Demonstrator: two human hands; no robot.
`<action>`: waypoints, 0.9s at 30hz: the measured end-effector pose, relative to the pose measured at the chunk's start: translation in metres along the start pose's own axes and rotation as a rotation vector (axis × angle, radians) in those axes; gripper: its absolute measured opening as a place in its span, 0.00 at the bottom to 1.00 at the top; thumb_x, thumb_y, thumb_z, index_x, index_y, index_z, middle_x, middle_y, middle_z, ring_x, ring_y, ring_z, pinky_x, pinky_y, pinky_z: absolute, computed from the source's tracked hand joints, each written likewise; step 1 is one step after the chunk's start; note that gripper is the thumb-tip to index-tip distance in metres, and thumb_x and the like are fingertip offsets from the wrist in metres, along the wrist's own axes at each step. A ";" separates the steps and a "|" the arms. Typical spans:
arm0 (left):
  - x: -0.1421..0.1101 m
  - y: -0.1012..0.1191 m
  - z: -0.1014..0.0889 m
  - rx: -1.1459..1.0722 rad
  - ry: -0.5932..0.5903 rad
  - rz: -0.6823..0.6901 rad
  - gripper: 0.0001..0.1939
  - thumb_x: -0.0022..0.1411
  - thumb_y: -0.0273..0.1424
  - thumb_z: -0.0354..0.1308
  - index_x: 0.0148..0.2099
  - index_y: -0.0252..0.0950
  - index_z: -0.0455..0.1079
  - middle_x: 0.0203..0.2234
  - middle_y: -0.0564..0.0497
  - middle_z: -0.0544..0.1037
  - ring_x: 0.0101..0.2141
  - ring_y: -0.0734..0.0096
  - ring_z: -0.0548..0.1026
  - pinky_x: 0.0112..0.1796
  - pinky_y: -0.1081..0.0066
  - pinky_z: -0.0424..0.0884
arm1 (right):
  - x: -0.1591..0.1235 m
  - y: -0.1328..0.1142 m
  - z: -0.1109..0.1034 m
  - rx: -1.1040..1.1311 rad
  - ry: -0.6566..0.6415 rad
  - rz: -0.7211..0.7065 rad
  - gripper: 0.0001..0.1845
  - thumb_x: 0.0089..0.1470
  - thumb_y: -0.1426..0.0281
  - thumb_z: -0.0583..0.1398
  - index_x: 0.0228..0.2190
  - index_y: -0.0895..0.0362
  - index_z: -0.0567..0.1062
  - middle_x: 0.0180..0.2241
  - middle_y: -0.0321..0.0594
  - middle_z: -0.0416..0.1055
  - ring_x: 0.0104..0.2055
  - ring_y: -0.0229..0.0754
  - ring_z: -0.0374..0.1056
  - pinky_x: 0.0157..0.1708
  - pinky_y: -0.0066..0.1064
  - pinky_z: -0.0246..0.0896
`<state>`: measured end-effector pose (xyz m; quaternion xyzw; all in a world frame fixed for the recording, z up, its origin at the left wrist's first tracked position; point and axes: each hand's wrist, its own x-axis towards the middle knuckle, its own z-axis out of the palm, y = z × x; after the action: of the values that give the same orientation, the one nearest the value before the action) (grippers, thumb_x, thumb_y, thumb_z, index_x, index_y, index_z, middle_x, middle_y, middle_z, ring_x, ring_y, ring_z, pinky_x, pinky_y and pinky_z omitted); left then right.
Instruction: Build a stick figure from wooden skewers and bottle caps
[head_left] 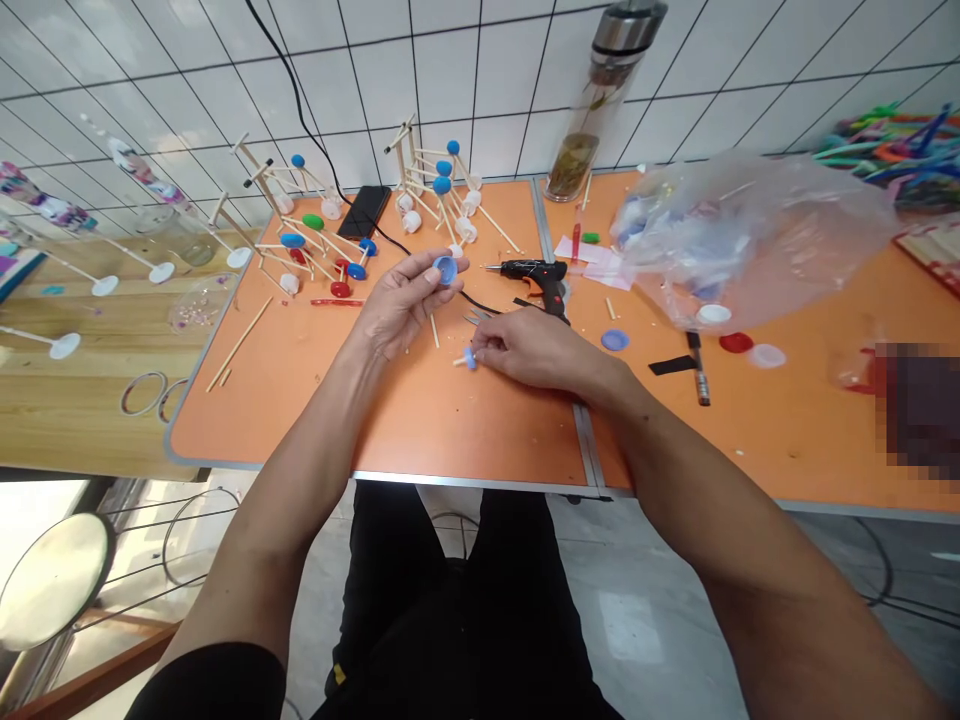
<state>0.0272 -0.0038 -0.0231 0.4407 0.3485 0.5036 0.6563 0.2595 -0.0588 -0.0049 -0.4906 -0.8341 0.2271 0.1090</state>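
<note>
Blue plastic bottle cap [445, 270] held between thumb and fingers of the left hand [405, 305], above the orange worktop [465, 430]. Right hand [532, 350] pinches a short wooden stick [457, 361] carrying a small blue cap [470, 358]. Black hot glue gun [534, 275] lies just beyond both hands. Stick-and-cap frames [439, 190] stand farther back on the worktop.

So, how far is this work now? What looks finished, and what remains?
Several stick frames with blue caps stand built. In hand: the left hand holds a blue bottle cap, and the right hand holds a short stick with a blue cap. Remaining: a loose blue cap and the plastic bag of caps look unused.
</note>
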 end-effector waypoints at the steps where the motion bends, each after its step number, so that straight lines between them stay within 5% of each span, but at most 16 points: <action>1: -0.001 0.001 0.002 -0.026 -0.011 -0.030 0.13 0.69 0.30 0.76 0.54 0.37 0.84 0.60 0.40 0.88 0.66 0.53 0.84 0.67 0.61 0.80 | 0.000 0.000 -0.001 -0.052 -0.015 0.009 0.12 0.69 0.66 0.62 0.39 0.53 0.87 0.38 0.42 0.85 0.39 0.47 0.76 0.37 0.36 0.54; 6: -0.002 0.005 0.004 -0.121 0.033 -0.066 0.11 0.73 0.28 0.72 0.55 0.37 0.82 0.62 0.42 0.87 0.70 0.54 0.80 0.70 0.61 0.77 | -0.001 0.003 -0.002 -0.360 0.164 0.171 0.20 0.76 0.65 0.55 0.46 0.57 0.87 0.48 0.54 0.86 0.46 0.55 0.78 0.37 0.40 0.54; 12: 0.006 -0.002 -0.007 -0.095 -0.023 -0.024 0.05 0.74 0.27 0.70 0.50 0.38 0.83 0.57 0.44 0.89 0.65 0.55 0.84 0.66 0.62 0.82 | 0.006 0.016 0.012 -0.396 0.194 0.140 0.09 0.69 0.68 0.65 0.39 0.56 0.87 0.44 0.57 0.85 0.39 0.57 0.79 0.34 0.41 0.55; 17: 0.005 -0.003 -0.007 -0.097 -0.083 -0.019 0.07 0.72 0.28 0.72 0.51 0.38 0.85 0.57 0.42 0.89 0.64 0.54 0.84 0.66 0.62 0.82 | 0.010 0.019 0.019 -0.417 0.226 0.111 0.12 0.70 0.70 0.63 0.34 0.57 0.85 0.41 0.57 0.84 0.34 0.52 0.76 0.31 0.40 0.52; 23: 0.003 0.000 -0.006 -0.098 -0.037 0.002 0.05 0.73 0.27 0.70 0.50 0.37 0.84 0.56 0.43 0.90 0.66 0.55 0.83 0.66 0.62 0.81 | 0.013 0.013 0.017 -0.025 0.297 0.077 0.09 0.66 0.69 0.63 0.31 0.54 0.78 0.37 0.45 0.81 0.37 0.48 0.73 0.34 0.38 0.54; 27: 0.005 0.002 -0.007 -0.129 0.021 0.029 0.04 0.75 0.25 0.66 0.48 0.36 0.82 0.55 0.44 0.90 0.67 0.56 0.83 0.68 0.62 0.79 | 0.015 0.014 0.015 0.161 0.479 0.017 0.06 0.62 0.70 0.62 0.31 0.53 0.76 0.40 0.45 0.79 0.43 0.50 0.73 0.42 0.40 0.62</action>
<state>0.0212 0.0028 -0.0241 0.3970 0.3157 0.5392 0.6723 0.2570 -0.0441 -0.0256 -0.5273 -0.7595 0.1710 0.3405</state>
